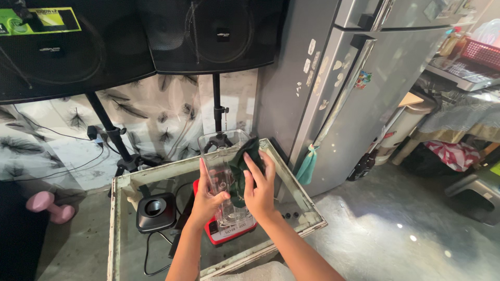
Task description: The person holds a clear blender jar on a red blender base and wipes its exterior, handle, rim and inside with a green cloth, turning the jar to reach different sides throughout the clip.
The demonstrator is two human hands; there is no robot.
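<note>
Over a glass table (304, 205) with a pale worn frame, two bare hands work on a clear plastic blender jug (225, 182). The left hand (207, 196) wraps around the side of the jug, with its fingers curled on the wall and the thumb across the front, so it holds the jug tight. The right hand (259, 188) presses a dark green cloth (244, 165) flat on the other side of the jug, with its fingers stretched up and lying close together on the cloth. The jug is tall and see-through, with a square open top, and it stands upright. It sits over a red blender base (229, 235) on the table, but I cannot tell if it rests on the base or is lifted a little. The cloth is bunched up and reaches from the rim down the jug's wall. Just left of the jug lies a black square lid (155, 211) with a round hole in its middle, and a black cord runs from under it. Behind the table stand two big black speakers (208, 34) on stands. A grey fridge (359, 88) is to the right, and a pink dumbbell (49, 205) lies on the floor at the left.
</note>
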